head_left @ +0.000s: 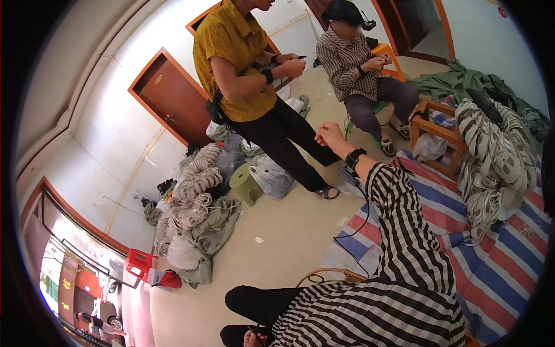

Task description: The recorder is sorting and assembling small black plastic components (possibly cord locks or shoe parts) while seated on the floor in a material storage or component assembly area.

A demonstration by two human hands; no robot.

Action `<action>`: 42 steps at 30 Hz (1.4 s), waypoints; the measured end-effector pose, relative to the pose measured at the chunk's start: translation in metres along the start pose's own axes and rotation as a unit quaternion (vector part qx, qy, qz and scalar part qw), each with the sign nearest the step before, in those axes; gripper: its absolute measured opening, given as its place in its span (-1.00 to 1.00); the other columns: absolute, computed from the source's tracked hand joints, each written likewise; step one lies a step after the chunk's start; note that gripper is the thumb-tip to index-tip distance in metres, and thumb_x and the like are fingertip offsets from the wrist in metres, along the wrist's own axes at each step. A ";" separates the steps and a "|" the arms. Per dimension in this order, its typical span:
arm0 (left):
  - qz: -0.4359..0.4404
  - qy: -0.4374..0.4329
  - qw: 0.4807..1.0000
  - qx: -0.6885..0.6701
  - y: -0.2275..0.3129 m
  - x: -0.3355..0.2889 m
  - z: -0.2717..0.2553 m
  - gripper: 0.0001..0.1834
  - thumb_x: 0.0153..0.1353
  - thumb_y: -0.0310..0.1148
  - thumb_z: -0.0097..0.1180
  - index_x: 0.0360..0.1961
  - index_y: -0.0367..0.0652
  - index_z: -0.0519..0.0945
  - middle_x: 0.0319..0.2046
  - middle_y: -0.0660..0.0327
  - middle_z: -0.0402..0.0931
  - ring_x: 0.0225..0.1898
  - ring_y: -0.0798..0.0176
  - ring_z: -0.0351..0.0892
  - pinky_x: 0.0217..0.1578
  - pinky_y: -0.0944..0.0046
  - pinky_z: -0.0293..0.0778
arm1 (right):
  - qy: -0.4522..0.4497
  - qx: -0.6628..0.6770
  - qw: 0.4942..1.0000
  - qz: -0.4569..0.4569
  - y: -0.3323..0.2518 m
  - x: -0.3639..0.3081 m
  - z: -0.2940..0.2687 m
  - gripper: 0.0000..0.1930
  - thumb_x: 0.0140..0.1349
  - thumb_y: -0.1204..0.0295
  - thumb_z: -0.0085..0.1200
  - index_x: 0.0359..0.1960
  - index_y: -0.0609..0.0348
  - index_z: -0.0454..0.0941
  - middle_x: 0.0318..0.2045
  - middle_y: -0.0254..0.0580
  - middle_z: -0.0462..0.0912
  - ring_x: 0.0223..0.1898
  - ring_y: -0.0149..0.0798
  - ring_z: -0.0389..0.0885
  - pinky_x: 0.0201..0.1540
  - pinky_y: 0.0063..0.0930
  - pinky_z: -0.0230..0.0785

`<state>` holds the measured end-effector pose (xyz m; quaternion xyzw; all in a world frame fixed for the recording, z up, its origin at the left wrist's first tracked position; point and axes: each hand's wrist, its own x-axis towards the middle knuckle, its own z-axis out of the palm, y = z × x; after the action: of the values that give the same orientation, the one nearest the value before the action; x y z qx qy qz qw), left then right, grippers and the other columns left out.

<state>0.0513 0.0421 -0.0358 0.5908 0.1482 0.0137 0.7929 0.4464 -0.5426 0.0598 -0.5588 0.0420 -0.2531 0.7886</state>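
Note:
My right hand (330,135) is stretched far out from the striped sleeve, a dark band round its wrist. Its fingers are curled and pinched together; anything between them is too small to make out. A dark cable (359,222) hangs below that wrist down to the floor. At the lower edge, beside my knee, my left hand (252,338) is partly cut off, its fingers closed round a small dark thing (260,335) that I cannot name. Beyond my right hand, a standing person in a mustard shirt (245,69) and a seated person in a checked shirt (350,61) each handle something small.
Striped plastic sheeting (491,277) covers the floor at right, with bundled pale straps (491,156) and a wooden stool frame (436,136) on it. At left lie sacks and coiled bundles (199,179), a green stool (247,184) and a red stool (140,263).

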 end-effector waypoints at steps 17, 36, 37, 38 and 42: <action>-0.049 0.014 0.997 -0.055 -0.014 0.039 -0.038 -0.80 0.20 -0.39 0.07 -0.16 -0.14 0.42 -0.49 0.18 0.48 -0.48 0.28 0.47 -0.33 0.22 0.50 | -0.218 -0.056 0.953 0.201 0.198 -0.148 0.070 -0.88 0.11 0.46 -0.02 -0.42 0.27 0.51 -0.61 -0.20 0.58 -0.63 -0.42 0.54 -0.62 -0.58 0.38; -0.054 0.042 0.998 -0.017 -0.009 0.032 -0.013 -0.79 0.21 -0.37 0.05 -0.15 -0.17 0.40 -0.52 0.19 0.46 -0.49 0.29 0.43 -0.34 0.27 0.43 | -0.157 -0.079 0.933 0.313 0.237 -0.214 0.028 -0.87 0.16 0.42 0.01 -0.38 0.24 0.51 -0.58 -0.24 0.56 -0.59 -0.46 0.49 -0.57 -0.63 0.36; -0.050 0.049 0.997 -0.014 -0.009 0.031 -0.012 -0.79 0.21 -0.37 0.05 -0.15 -0.17 0.39 -0.52 0.19 0.45 -0.48 0.29 0.43 -0.34 0.27 0.43 | -0.152 -0.083 0.934 0.313 0.238 -0.217 0.026 -0.86 0.16 0.42 0.01 -0.38 0.24 0.51 -0.58 -0.25 0.56 -0.59 -0.46 0.49 -0.57 -0.63 0.35; -0.049 0.051 0.997 -0.014 -0.009 0.031 -0.013 -0.79 0.21 -0.37 0.05 -0.15 -0.17 0.39 -0.52 0.19 0.45 -0.48 0.29 0.43 -0.34 0.27 0.43 | -0.148 -0.088 0.934 0.313 0.239 -0.219 0.024 -0.86 0.16 0.42 0.01 -0.38 0.25 0.51 -0.58 -0.25 0.56 -0.59 -0.47 0.49 -0.57 -0.64 0.35; -0.051 0.073 0.996 -0.010 -0.009 0.024 -0.021 -0.76 0.19 -0.36 0.06 -0.13 -0.15 0.39 -0.48 0.23 0.45 -0.44 0.33 0.45 -0.31 0.26 0.44 | -0.162 -0.086 0.931 0.317 0.239 -0.224 0.037 -0.87 0.14 0.42 0.01 -0.39 0.24 0.51 -0.59 -0.25 0.56 -0.60 -0.47 0.49 -0.58 -0.63 0.35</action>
<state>0.0677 0.0637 -0.0545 0.5720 0.2350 0.0180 0.7856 0.3491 -0.3519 -0.1911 -0.6153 0.1097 0.1084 0.7731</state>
